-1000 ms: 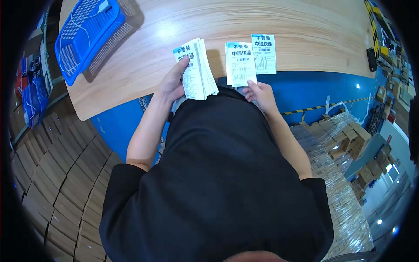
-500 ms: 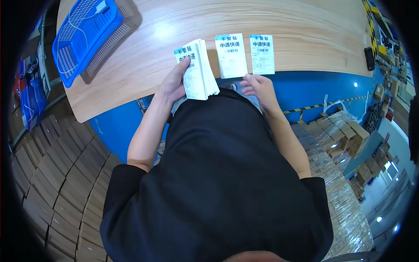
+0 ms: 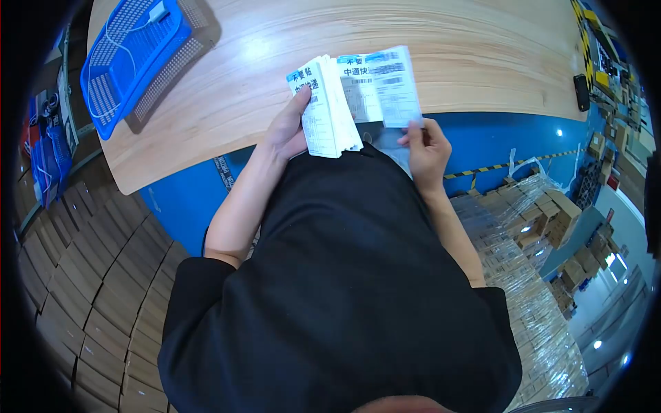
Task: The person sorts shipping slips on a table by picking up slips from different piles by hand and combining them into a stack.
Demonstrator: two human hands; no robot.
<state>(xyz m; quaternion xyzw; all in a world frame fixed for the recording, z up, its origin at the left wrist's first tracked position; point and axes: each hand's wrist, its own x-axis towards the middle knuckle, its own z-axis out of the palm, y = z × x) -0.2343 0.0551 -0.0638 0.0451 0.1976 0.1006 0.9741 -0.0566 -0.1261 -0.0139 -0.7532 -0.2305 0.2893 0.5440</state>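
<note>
My left hand (image 3: 292, 124) is closed round a thick stack of shipping labels (image 3: 322, 117), its thumb lying on the top one. The labels are white with a blue corner and black print, and their edges fan out on the right. My right hand (image 3: 428, 151) pinches the lower edge of another shipping label (image 3: 398, 89), slightly blurred; whether it is one sheet or several I cannot tell. Behind these, more printed labels (image 3: 358, 96) lie on the table edge, partly covered from both sides.
A blue plastic basket (image 3: 113, 103) with a white cable stands at the left of the wooden table (image 3: 482, 62). A small black object (image 3: 582, 93) lies at the right edge. Stacked cardboard boxes (image 3: 89, 296) are on the floor at left, wrapped cartons (image 3: 530, 275) at right.
My right hand has taken hold of the rightmost label and moved it left, over part of the middle labels. My left hand has shifted slightly right with its stack.
</note>
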